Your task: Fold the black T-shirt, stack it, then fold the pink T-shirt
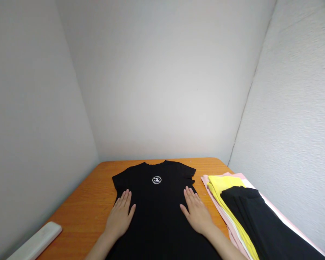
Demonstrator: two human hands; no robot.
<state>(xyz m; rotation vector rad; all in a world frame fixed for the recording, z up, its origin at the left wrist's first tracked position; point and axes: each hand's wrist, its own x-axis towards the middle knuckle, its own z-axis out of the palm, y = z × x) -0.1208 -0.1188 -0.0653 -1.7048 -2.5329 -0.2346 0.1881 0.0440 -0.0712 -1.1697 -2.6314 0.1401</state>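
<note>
A black short-sleeved T-shirt (158,216) lies flat in the middle of the wooden table (83,206). Its neck is right by the back edge, and its body comes toward the front until it goes out of view. The two sleeves stick out to the sides. The left sleeve is spread flat, and the right one has a little bump of cloth under it. The shirt looks smooth and very dark. On the chest is a round white logo (156,180), with two curved letters that cross in the middle.

The left hand (119,215) is palm down on the shirt's left side, below the sleeve. The right hand (196,211) is palm down on the right side. On both hands the fingers are straight and the thumb points in toward the middle. They press flat and do not pinch any cloth.

Along the table's right edge is a pile of clothes. A folded black garment (260,216) is on top, a yellow garment (224,184) is under it, and pink cloth (239,176) is at the bottom. Near the left edge, toward the front, is a long white bar (38,240) with a round end. I cannot tell what it is. Pale walls (157,90) stand behind the table and on both sides.
</note>
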